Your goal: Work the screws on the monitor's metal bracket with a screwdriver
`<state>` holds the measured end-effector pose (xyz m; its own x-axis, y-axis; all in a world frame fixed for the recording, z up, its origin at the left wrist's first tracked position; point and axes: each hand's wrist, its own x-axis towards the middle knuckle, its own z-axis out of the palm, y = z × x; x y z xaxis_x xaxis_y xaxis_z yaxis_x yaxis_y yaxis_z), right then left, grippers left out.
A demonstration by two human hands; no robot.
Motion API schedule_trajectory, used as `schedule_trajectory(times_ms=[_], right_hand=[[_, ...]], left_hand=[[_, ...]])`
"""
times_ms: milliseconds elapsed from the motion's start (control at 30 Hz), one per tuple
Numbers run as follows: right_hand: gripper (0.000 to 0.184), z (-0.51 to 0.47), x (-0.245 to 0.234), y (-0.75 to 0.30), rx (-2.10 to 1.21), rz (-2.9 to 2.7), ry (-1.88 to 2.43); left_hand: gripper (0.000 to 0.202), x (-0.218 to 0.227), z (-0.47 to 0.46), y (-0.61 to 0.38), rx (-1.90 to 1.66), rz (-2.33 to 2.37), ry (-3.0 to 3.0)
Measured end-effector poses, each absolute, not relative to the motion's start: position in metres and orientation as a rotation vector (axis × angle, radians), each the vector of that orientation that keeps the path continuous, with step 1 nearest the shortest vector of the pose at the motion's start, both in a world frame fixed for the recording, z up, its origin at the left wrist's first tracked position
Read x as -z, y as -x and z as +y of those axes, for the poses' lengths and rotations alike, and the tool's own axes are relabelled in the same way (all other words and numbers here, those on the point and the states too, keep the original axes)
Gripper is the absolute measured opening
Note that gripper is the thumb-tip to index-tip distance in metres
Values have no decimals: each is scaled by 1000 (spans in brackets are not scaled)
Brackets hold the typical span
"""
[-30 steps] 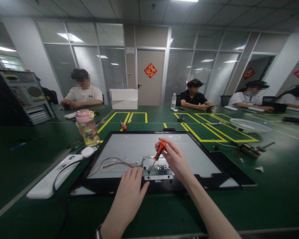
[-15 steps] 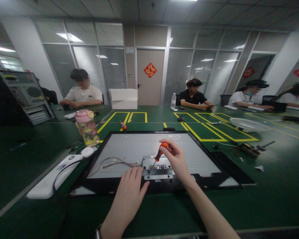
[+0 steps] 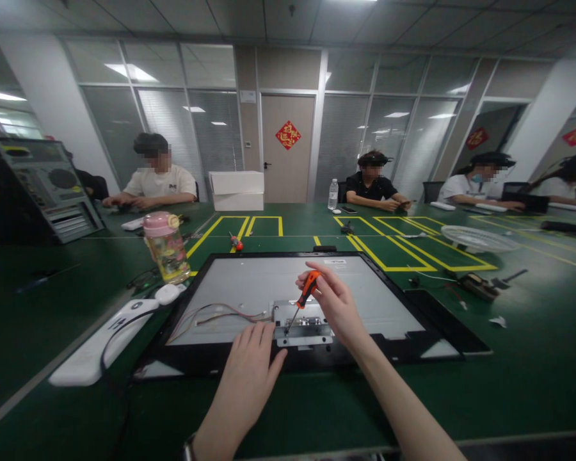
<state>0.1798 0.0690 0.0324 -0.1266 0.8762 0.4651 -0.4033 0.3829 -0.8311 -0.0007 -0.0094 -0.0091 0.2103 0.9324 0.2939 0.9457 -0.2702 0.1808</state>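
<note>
A flat display panel [image 3: 216,282] with a grey back and black frame lies on the table before me. My right hand [image 3: 333,301] grips an orange-and-black screwdriver [image 3: 308,289] by its handle. The shaft slants down to the left, its tip at the metal bracket [image 3: 297,340] near the panel's front edge. My left hand [image 3: 249,362] rests flat on the panel's front edge, left of the bracket, thumb stretched out and holding nothing. Thin wires [image 3: 225,312] run across the panel to the bracket's left side.
Left of the panel are a white power strip [image 3: 96,346], a pink-lidded bottle [image 3: 166,246] and an opened computer case [image 3: 48,192]. A black flat slab [image 3: 446,320] lies along its right side. A second screwdriver [image 3: 237,242] sits behind it. Several people sit across the table.
My right hand's fingers have shifted around the screwdriver's handle, uncovering more of it. The tip stays at the bracket and my left hand keeps its place.
</note>
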Motion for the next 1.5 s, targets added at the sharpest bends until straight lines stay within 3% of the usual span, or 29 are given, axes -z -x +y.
schedule_trajectory(times_ms=[767, 967, 1500], right_hand=[[26, 73, -28, -183, -1088, -1285, 603], [34, 67, -35, -182, -1197, -1251, 535], [30, 66, -38, -180, -1268, -1236, 430]], left_hand=[[34, 8, -10, 0, 550, -1900, 2433], [33, 6, -11, -1, 523, -1898, 2415], [35, 3, -10, -2, 489, -1945, 2450]])
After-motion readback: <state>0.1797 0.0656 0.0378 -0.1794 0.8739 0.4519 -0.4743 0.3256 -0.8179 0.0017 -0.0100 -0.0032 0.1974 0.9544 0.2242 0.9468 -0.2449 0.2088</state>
